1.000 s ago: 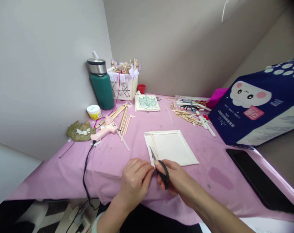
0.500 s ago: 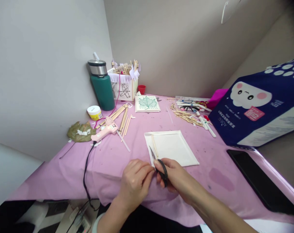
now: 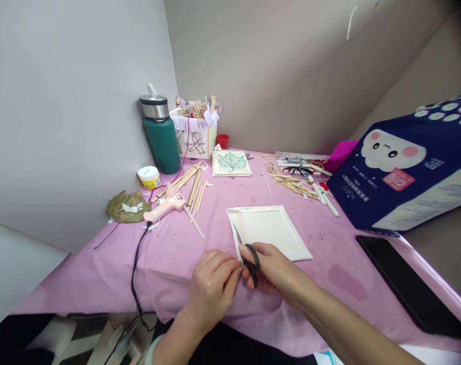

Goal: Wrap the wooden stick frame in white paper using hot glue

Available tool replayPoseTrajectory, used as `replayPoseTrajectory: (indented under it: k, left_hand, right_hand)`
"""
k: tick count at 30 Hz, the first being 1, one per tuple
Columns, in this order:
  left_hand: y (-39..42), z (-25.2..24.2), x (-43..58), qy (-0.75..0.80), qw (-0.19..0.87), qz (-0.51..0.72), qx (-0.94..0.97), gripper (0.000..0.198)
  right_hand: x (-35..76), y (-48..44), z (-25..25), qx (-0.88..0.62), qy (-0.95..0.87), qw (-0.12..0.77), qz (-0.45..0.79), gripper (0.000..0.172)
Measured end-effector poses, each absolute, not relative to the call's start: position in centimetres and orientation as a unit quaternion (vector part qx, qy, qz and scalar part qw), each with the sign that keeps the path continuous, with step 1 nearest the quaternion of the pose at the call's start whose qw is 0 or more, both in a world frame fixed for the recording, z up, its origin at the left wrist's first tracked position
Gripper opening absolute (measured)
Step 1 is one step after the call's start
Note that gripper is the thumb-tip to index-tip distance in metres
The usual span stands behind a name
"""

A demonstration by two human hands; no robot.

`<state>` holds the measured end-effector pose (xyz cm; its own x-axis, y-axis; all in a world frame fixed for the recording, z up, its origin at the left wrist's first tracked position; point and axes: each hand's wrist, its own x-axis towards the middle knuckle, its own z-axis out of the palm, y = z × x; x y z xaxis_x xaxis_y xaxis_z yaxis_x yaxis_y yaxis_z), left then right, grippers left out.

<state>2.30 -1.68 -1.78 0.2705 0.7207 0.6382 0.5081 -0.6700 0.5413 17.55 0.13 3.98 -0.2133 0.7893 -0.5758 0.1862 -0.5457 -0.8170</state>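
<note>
My right hand grips black-handled scissors, blades pointing up and away over the near left corner of a white square canvas. A thin wooden stick lies along the canvas's left edge, beside the blades. My left hand is curled right beside the scissors, fingertips pinched at the stick's near end; what they hold is too small to name. Both hands rest on the pink tablecloth near the front edge.
A pink glue gun with a black cord, loose sticks, a dried leaf, a yellow jar, a green flask, a stick-filled box and a leaf drawing lie left and back. Pens, a blue pack and a black phone sit right.
My right hand and the scissors have shifted slightly up and left toward the canvas corner. The left hand has barely moved.
</note>
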Motion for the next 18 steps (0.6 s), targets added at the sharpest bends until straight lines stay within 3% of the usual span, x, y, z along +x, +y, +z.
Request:
replayPoseTrajectory:
  k: [18]
  left_hand:
    - [-1.71,-1.93,2.25,0.396,0.129,0.465,0.782,0.014]
  right_hand:
    - [17.54,0.95,3.84,-0.588,-0.437,0.229,0.641,0.04]
